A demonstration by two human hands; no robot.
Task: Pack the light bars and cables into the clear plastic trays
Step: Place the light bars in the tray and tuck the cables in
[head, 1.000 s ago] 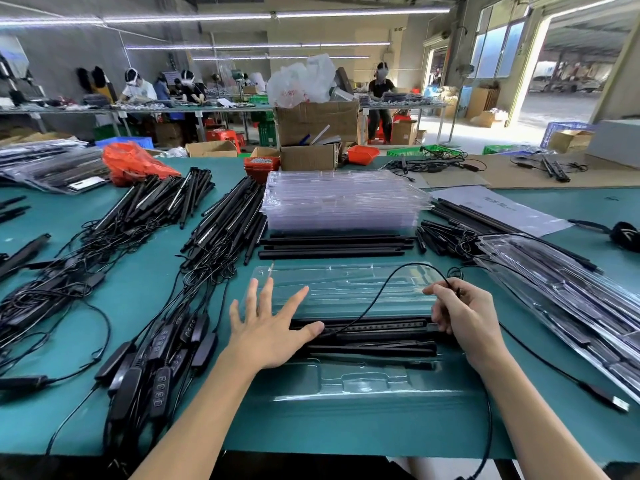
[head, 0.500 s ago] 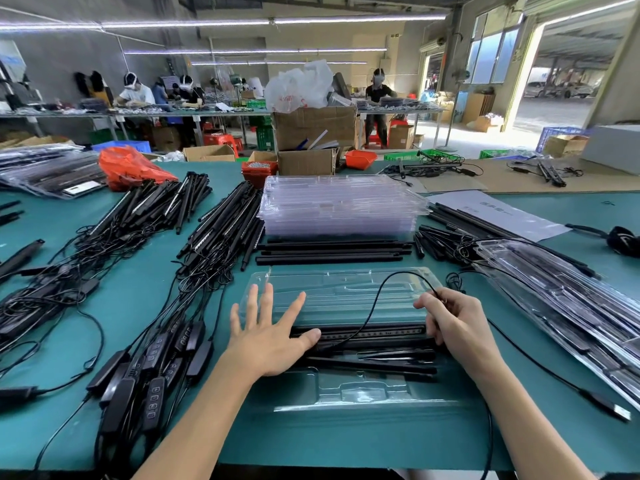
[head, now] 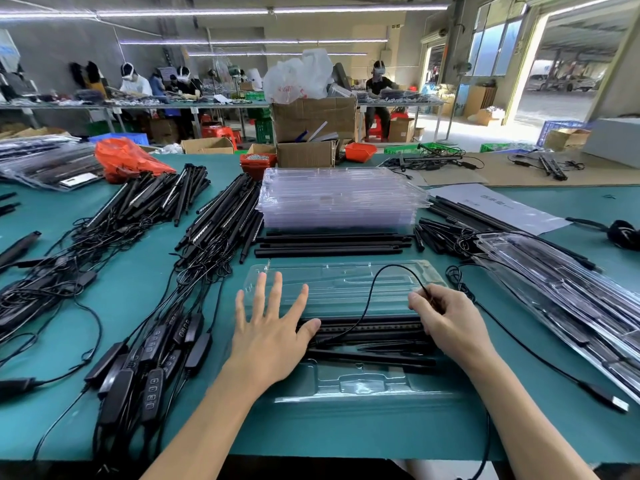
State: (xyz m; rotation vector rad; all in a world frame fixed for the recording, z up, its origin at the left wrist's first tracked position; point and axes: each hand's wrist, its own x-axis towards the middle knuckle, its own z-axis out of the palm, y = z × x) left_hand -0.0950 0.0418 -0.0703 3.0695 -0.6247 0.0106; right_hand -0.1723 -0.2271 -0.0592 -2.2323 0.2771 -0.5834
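Observation:
An open clear plastic tray [head: 346, 282] lies on the green table in front of me. Black light bars [head: 370, 329] lie across its middle. My left hand [head: 270, 327] rests flat with spread fingers on the tray's left part, thumb against the bars' left end. My right hand [head: 446, 322] sits on the bars' right end and pinches a thin black cable [head: 384, 271] that loops up over the tray's far half. The cable's USB plug [head: 609, 398] trails on the table at the right.
A stack of empty clear trays [head: 339, 199] stands behind, with loose black bars [head: 329, 245] before it. Piles of bars with cables and controllers [head: 152, 348] cover the left. Filled trays [head: 568, 303] lean at the right. Cardboard boxes [head: 308, 133] and workers are beyond.
Both hands stay on the tray and bars. The cable loop over the tray's far half has become slightly smaller and the view has shifted a little.

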